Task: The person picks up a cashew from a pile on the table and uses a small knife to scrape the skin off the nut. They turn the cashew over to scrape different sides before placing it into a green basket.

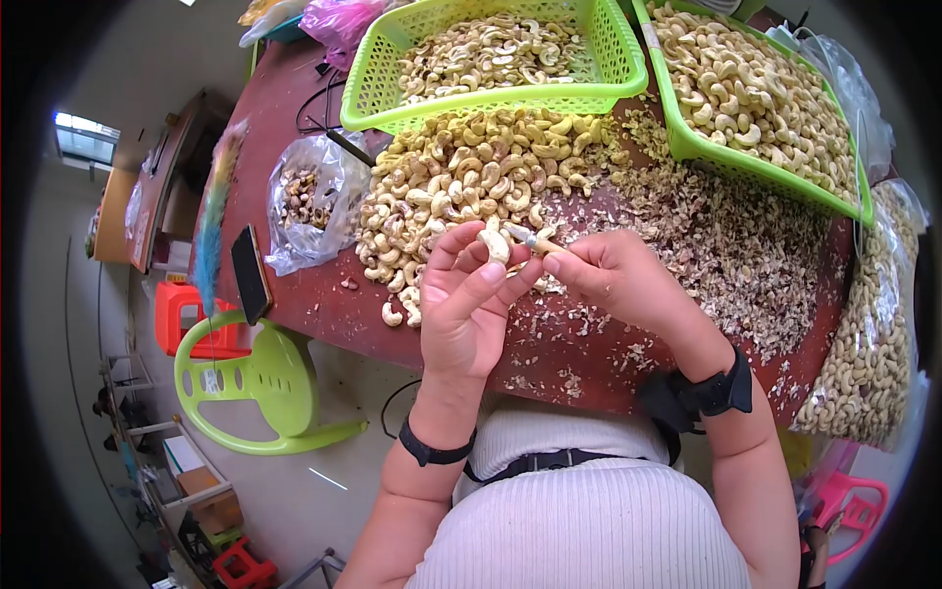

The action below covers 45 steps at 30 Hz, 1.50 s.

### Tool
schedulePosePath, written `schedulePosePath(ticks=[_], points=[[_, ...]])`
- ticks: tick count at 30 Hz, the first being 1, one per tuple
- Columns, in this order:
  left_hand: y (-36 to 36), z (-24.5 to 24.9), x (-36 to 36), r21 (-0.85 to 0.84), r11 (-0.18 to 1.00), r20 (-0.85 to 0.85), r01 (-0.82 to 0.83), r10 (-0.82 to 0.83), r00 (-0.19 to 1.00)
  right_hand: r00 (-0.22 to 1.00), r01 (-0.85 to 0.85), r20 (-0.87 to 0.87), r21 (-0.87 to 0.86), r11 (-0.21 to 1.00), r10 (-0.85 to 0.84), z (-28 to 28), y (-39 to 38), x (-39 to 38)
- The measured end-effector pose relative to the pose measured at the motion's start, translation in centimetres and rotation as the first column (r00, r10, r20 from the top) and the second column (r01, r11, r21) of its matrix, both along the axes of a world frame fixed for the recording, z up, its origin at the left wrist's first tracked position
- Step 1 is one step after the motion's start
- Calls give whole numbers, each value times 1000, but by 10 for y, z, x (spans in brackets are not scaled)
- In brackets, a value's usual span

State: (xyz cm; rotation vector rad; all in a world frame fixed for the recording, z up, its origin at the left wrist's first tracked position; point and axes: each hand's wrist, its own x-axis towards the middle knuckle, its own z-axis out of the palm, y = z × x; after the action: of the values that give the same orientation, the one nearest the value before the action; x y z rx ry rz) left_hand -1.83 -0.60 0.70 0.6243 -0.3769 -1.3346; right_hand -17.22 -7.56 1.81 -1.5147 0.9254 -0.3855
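My left hand [466, 299] holds a pale cashew [495, 241] between thumb and fingers, raised over the front part of the red table. In my right hand [613, 280] is a small knife [535, 240] with a light handle, its short metal blade pointing left, close beside the cashew. Behind both hands lies a heap of cashews [442, 182] on the tabletop. To the right of the heap spreads a layer of brownish peel scraps [726, 255], with finer crumbs near the table's front edge.
Two green baskets, one at the back [383, 106] and one at the right [687, 142], hold cashews. Left are a plastic bag [319, 211] with darker pieces, a phone [251, 275] and a green chair [265, 383]. A large bag of cashews [868, 344] stands at right.
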Motion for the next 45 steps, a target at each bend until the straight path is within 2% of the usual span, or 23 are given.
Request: schedulePosePath(ticks=[4, 7, 11, 13, 23, 28, 35, 45], points=[[-1, -4, 4, 107, 994, -139, 8, 7, 990, 1000, 18, 2, 37, 999, -18, 7, -1, -1], [1, -8, 9, 106, 990, -154, 88, -71, 986, 1000, -10, 14, 18, 1000, 9, 6, -1, -1], [0, -2, 4, 124, 990, -123, 61, -45, 991, 999, -10, 31, 85, 996, 8, 4, 4, 1], [0, 5, -3, 144, 989, -99, 7, 7, 995, 1000, -16, 10, 21, 1000, 16, 3, 5, 2], [0, -1, 0, 55, 998, -15, -1, 2, 1000, 998, -46, 43, 10, 999, 46, -1, 8, 5], [5, 0, -4, -17, 999, 36, -33, 34, 999, 996, -20, 87, 60, 998, 15, -4, 6, 8], [0, -5, -1, 55, 998, -70, -5, 9, 997, 997, -36, 68, 55, 998, 32, -6, 4, 7], [-4, -6, 1, 28, 999, -23, 17, -16, 1000, 997, -48, 58, 69, 996, 44, 5, 6, 5]])
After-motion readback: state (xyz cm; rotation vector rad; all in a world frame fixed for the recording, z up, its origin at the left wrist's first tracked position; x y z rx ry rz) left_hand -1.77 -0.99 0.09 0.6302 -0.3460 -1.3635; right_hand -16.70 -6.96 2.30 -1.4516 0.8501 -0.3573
